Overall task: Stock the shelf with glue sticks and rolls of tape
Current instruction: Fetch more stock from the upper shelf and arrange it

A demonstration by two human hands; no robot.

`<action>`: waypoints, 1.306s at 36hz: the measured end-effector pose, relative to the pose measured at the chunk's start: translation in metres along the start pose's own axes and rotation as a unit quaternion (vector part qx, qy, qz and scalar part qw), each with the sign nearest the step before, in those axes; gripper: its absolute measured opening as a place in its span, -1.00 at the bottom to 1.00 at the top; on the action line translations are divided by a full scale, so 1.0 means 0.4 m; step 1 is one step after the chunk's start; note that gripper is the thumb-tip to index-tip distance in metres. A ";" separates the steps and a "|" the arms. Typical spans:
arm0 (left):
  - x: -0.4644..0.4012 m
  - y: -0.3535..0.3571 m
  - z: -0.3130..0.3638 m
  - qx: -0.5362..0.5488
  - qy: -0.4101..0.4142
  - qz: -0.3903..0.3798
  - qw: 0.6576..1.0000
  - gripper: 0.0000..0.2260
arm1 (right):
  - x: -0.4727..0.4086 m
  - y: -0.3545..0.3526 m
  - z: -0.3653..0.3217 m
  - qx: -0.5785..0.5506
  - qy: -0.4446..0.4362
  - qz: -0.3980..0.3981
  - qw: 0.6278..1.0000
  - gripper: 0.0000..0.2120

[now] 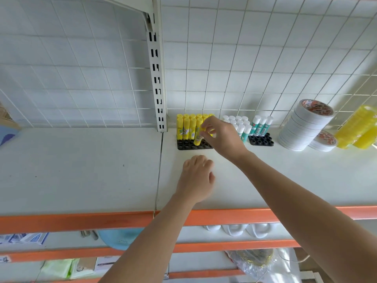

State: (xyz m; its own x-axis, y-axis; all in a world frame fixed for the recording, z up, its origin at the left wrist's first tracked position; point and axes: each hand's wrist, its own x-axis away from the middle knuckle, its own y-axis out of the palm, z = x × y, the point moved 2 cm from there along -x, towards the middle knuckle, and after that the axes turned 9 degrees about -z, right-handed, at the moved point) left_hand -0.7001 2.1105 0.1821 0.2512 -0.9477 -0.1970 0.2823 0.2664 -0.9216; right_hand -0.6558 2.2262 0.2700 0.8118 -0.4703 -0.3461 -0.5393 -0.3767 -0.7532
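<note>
Several yellow glue sticks (pixel 186 127) stand in a black holder tray (pixel 183 145) at the back of the white shelf (pixel 81 170). My right hand (pixel 222 137) pinches one tilted yellow glue stick (pixel 198 135) whose lower end meets the tray's front holes. My left hand (pixel 196 176) hovers or rests on the shelf just in front of the tray, fingers curled, holding nothing that I can see. Right of them, white-capped teal glue sticks (pixel 260 126) stand in a second black tray (pixel 261 140). A leaning stack of white tape rolls (pixel 304 127) is further right.
Two more tape rolls (pixel 323 141) lie flat beside the stack, with yellow packs (pixel 359 127) at the far right. A slotted metal upright (pixel 157 78) divides the wire-grid back wall. The shelf's orange front strip (pixel 77 221) runs below; lower shelves hold assorted goods.
</note>
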 end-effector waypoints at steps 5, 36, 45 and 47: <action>0.000 -0.001 0.000 0.008 -0.007 0.005 1.000 -0.65 | -0.053 0.036 -0.007 -0.003 -0.015 -0.021 1.000 -0.88; 0.025 -0.076 -0.010 -0.042 -0.023 -0.100 0.994 -0.80 | -0.098 0.081 -0.014 0.142 -0.157 -0.080 0.974 -0.57; 0.088 -0.114 -0.048 -0.056 -0.083 -0.104 0.989 -0.79 | -0.088 0.065 -0.004 0.188 -0.105 -0.099 0.971 -0.58; 0.092 -0.118 -0.048 -0.058 -0.087 -0.110 0.988 -0.79 | -0.082 0.073 -0.013 0.183 -0.117 -0.116 0.969 -0.56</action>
State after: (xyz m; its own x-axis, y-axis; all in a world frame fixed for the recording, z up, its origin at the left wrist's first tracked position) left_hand -0.7220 2.0597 0.2118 0.3546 -0.9328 0.0643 0.2423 0.0252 -0.9699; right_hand -0.6994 2.2264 0.2621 0.9531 -0.1976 -0.2293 -0.2561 -0.1228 -0.9588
